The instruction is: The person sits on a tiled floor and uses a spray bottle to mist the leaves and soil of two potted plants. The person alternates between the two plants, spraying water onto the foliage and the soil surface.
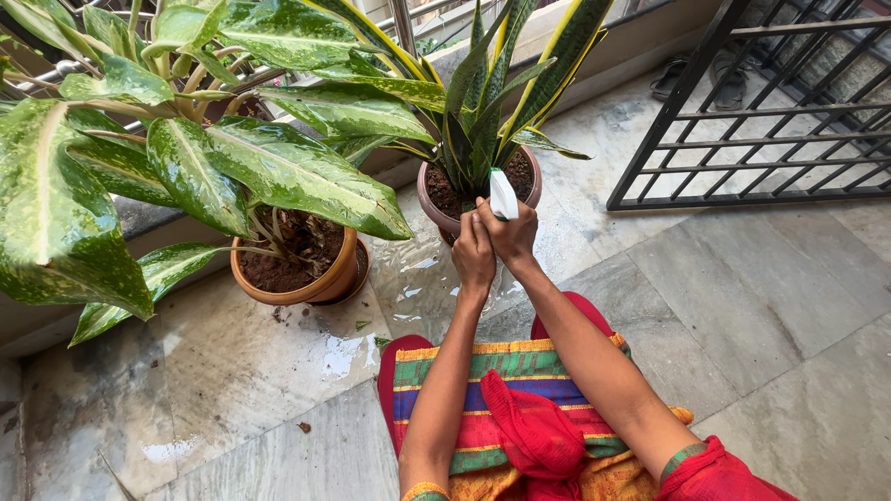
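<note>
Two hands on one small white bottle, just above centre frame.

The right hand [512,237] is closed round the white spray bottle [502,194], and the left hand [473,252] presses against it from the left, fingers curled in beside it. The bottle's long axis stands nearly upright, its top tipped slightly toward upper left, aimed at the striped sword-leaf plant [492,88] in the pinkish pot [429,206] directly behind it.
</note>
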